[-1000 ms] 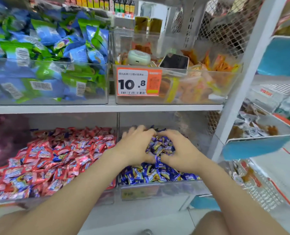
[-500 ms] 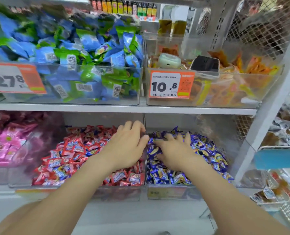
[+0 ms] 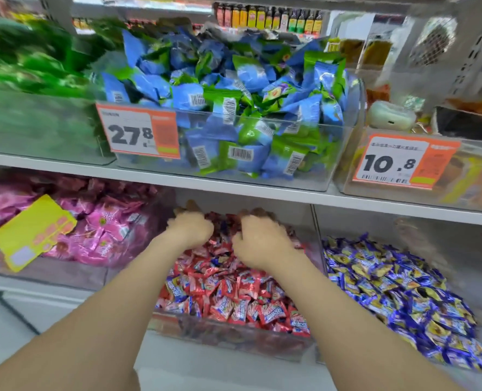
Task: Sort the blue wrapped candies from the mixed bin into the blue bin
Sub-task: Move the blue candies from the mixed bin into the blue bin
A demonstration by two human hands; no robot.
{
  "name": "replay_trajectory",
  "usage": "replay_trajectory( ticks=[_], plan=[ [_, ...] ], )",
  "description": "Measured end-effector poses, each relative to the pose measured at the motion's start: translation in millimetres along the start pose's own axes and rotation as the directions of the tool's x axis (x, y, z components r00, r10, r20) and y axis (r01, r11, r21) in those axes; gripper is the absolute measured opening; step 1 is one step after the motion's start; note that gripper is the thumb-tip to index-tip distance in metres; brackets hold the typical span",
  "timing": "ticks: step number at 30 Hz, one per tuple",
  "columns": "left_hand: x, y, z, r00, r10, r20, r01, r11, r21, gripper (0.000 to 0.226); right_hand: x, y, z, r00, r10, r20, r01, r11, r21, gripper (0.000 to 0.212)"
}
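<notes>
The mixed bin (image 3: 228, 338) is a clear box on the lower shelf, full of red wrapped candies (image 3: 234, 300) with some blue wrapped ones among them. Both my hands are inside it, toward the back. My left hand (image 3: 190, 228) and my right hand (image 3: 259, 241) lie side by side, knuckles up, fingers bent down into the pile. Their fingertips are buried and blurred, so I cannot tell whether they hold anything. The blue bin (image 3: 465, 261) stands directly to the right, holding blue wrapped candies (image 3: 397, 289).
A bin of pink packets (image 3: 104, 227) with a loose yellow tag (image 3: 31, 232) sits left of the mixed bin. The upper shelf edge (image 3: 234, 190) hangs just above my hands, carrying a bin of blue and green packets (image 3: 234, 117) and price tags.
Both hands moved left, out of the blue bin and into the mixed bin. The view swung left with them.
</notes>
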State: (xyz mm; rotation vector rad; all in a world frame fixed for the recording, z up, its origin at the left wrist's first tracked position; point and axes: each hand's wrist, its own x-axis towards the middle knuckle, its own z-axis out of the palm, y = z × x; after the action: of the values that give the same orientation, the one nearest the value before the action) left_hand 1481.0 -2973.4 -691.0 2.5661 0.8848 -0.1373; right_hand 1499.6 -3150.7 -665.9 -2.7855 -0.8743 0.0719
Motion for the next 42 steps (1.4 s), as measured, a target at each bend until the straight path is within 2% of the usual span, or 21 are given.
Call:
replay_trajectory(
  ticks=[3,5,6,11,13,15,17,20,23,25,27,29,31,33,35,36,39,40,42],
  plan=[
    [21.3,-2.4,8.1,0.999,-0.044,-0.022,0.036,0.961,-0.274,0.053,30.4,3.7,16.0,0.991,0.128,0.041,-0.128,0.992,-0.007,0.05],
    [39.0,-3.4,12.3,0.996,-0.066,-0.052,0.043,0.93,-0.364,0.046,41.8,7.6,24.2,0.977,0.181,0.113,-0.188,0.981,0.051,0.057],
    [42.7,-3.4,12.8,0.994,-0.079,-0.071,0.046,0.922,-0.384,0.043,44.9,7.6,24.8,0.974,0.176,0.139,-0.188,0.979,0.078,0.061],
    [44.1,5.8,22.1,0.991,-0.073,-0.108,0.04,0.961,-0.275,0.044,61.4,0.7,20.3,0.95,0.11,0.292,-0.185,0.952,0.243,0.064],
    [52.2,1.3,26.6,0.989,-0.109,-0.101,0.071,0.943,-0.324,0.045,64.1,-1.2,18.9,0.933,0.11,0.344,-0.208,0.942,0.263,0.057],
    [56.3,-1.9,22.6,0.993,-0.108,-0.05,0.078,0.906,-0.416,0.04,65.4,-2.6,16.2,0.904,0.103,0.415,-0.212,0.951,0.225,0.044],
    [48.6,-0.9,19.3,0.998,-0.06,0.036,0.07,0.9,-0.43,0.036,66.8,-4.1,12.0,0.85,0.099,0.517,-0.233,0.952,0.201,0.028],
    [41.0,3.8,19.8,0.988,0.06,0.139,0.012,0.885,-0.466,0.053,66.5,-6.8,7.2,0.809,0.093,0.58,-0.247,0.95,0.192,0.026],
    [37.4,4.5,21.5,0.983,0.101,0.153,-0.017,0.882,-0.47,0.064,63.7,-7.0,6.1,0.796,0.079,0.6,-0.261,0.939,0.222,0.024],
    [35.9,2.9,20.0,0.983,0.123,0.134,-0.047,0.884,-0.465,0.061,62.3,-4.4,8.0,0.815,0.071,0.575,-0.27,0.924,0.269,0.021],
    [36.7,2.8,16.8,0.983,0.159,0.09,-0.097,0.872,-0.479,0.051,61.3,-5.3,11.7,0.869,0.058,0.492,-0.264,0.895,0.36,0.023],
    [37.9,5.4,14.0,0.987,0.157,0.027,-0.116,0.827,-0.55,0.047,59.7,-7.9,15.0,0.938,0.013,0.346,-0.189,0.857,0.479,0.036],
    [30.6,4.6,8.6,0.989,0.138,-0.054,-0.142,0.773,-0.618,0.048,54.9,-12.2,12.3,0.971,-0.051,0.233,-0.086,0.836,0.541,0.046],
    [16.3,2.4,2.4,0.98,0.162,-0.116,-0.198,0.716,-0.67,0.052,47.4,-11.1,6.7,0.975,-0.1,0.198,-0.026,0.837,0.547,0.028],
    [-0.6,-3.2,-2.6,0.963,0.226,-0.149,-0.267,0.699,-0.663,0.053,38.0,-6.4,-1.7,0.976,-0.123,0.178,0.015,0.859,0.512,0.025],
    [-9.5,-5.8,-4.9,0.953,0.26,-0.155,-0.297,0.712,-0.636,0.05,33.2,-3.2,-3.9,0.977,-0.137,0.163,0.031,0.849,0.527,0.031],
    [-33.4,-13.7,-9.9,0.924,0.376,-0.068,-0.355,0.778,-0.518,0.043,14.6,6.2,-11.1,0.969,-0.213,0.121,0.098,0.791,0.604,0.089],
    [-40.9,-17.8,-11.3,0.91,0.413,-0.025,-0.38,0.81,-0.447,0.045,7.6,9.7,-11.7,0.962,-0.243,0.125,0.124,0.796,0.593,0.096],
    [-52.0,-26.0,-13.5,0.872,0.487,0.057,-0.447,0.837,-0.314,0.046,-7.5,15.0,-13.9,0.95,-0.259,0.171,0.141,0.85,0.507,0.092]
  ],
)
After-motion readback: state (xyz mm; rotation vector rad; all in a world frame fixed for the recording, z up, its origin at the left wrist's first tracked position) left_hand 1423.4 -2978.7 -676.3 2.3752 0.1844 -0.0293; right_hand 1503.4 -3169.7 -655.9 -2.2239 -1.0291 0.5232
